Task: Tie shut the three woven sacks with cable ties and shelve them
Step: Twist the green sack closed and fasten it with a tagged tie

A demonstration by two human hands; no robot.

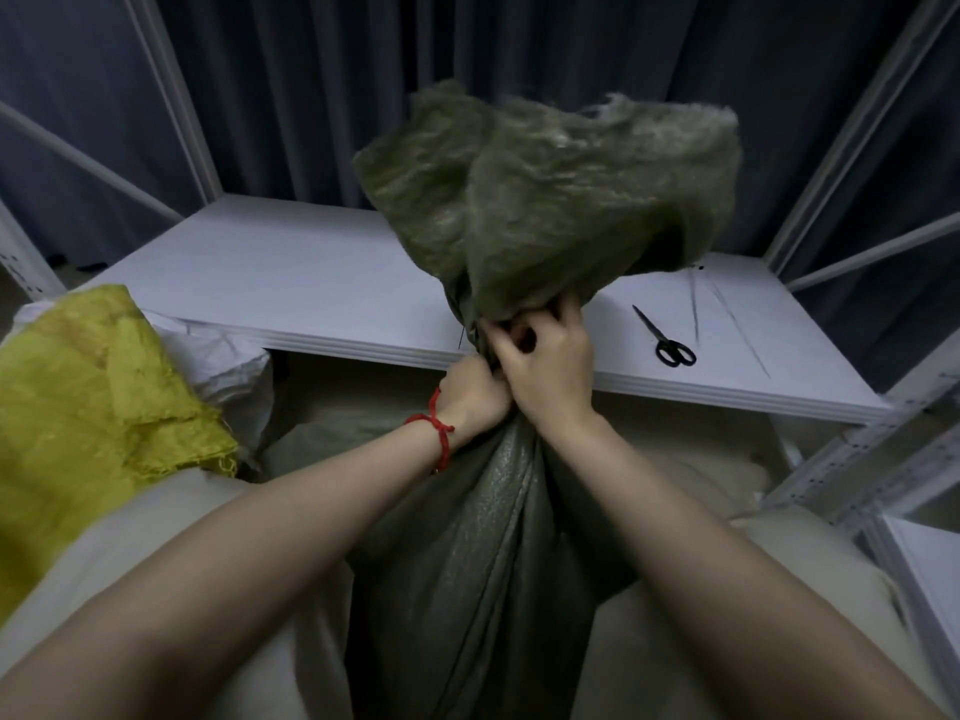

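Two hands bunch the green sack (467, 537) shut in front of the shelf (285, 283).
Left hand (475, 392) and right hand (545, 356) are both curled tight round the gathered neck, and I cannot tell whether either also pinches a tie. If no tie is on, the risk is that the stiff weave springs open when one hand lets go to reach the cable ties (727, 314) lying well apart beside the scissors (667, 340). A tie cinched too high could also slip off the floppy top.

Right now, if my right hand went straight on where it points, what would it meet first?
The green sack: your right hand grips its bunched neck, the flared top likely directly ahead.
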